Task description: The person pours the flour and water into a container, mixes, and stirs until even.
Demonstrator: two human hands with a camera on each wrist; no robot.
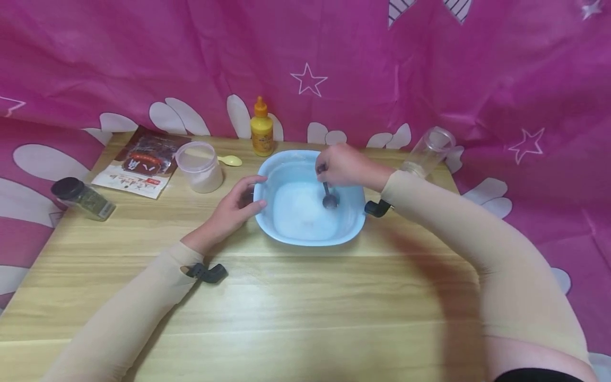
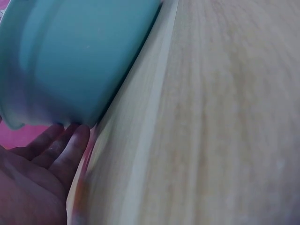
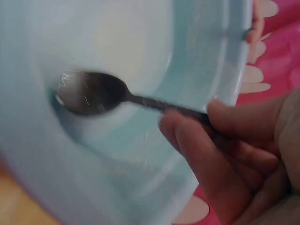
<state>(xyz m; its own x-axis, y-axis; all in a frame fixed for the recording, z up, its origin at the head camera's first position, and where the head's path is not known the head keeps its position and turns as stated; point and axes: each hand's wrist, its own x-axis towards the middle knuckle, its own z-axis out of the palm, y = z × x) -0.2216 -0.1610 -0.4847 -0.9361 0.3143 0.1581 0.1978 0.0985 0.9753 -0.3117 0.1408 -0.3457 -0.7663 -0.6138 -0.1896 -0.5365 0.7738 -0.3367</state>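
A light blue plastic basin (image 1: pixel 310 241) stands on the wooden table, with a cloudy white patch in the middle of its bottom. My left hand (image 1: pixel 234 205) holds its left side, thumb and forefinger at the rim. In the left wrist view, other fingers (image 2: pixel 72 145) rest against the outer wall. Over the basin's right half, my right hand (image 1: pixel 341 165) pinches the handle of a dark metal spoon (image 1: pixel 329 200) between thumb and fingers. The spoon's bowl points down inside the basin; the right wrist view shows it shiny and slightly blurred (image 3: pixel 93 93).
Behind the basin stands a yellow squeeze bottle (image 1: pixel 262 130). To the left are a clear tub (image 1: pixel 202 172) of white powder, a pale yellow spoon (image 1: pixel 231 160), a brown-and-white packet (image 1: pixel 143 162) and a black-capped jar (image 1: pixel 83 199). An empty clear jar (image 1: pixel 429 151) leans at back right, near the pink curtain (image 1: pixel 358 69).
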